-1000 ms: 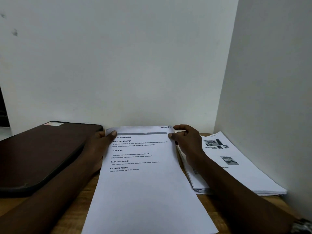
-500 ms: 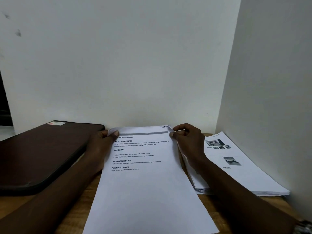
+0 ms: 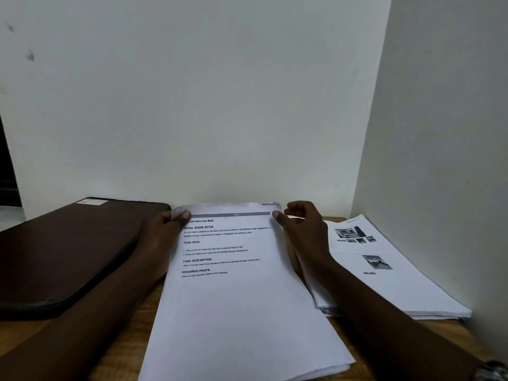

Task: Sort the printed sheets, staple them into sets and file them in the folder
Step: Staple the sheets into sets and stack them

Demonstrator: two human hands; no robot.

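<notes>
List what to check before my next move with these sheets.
1. Left hand grips held stack at far left corner: ok.
2. Right hand pinches far right corner: ok.
3. Stack's near edges flush: not ok, layers stepped.
4. Stapler in view: not ok.
5. Folder closed, lying left: ok.
6. Second pile clear of held stack: cannot tell.

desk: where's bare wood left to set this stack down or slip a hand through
Bare wood near-left, between folder and middle stack, crossed by the left forearm; a small patch before the right pile. Back row is packed.
</notes>
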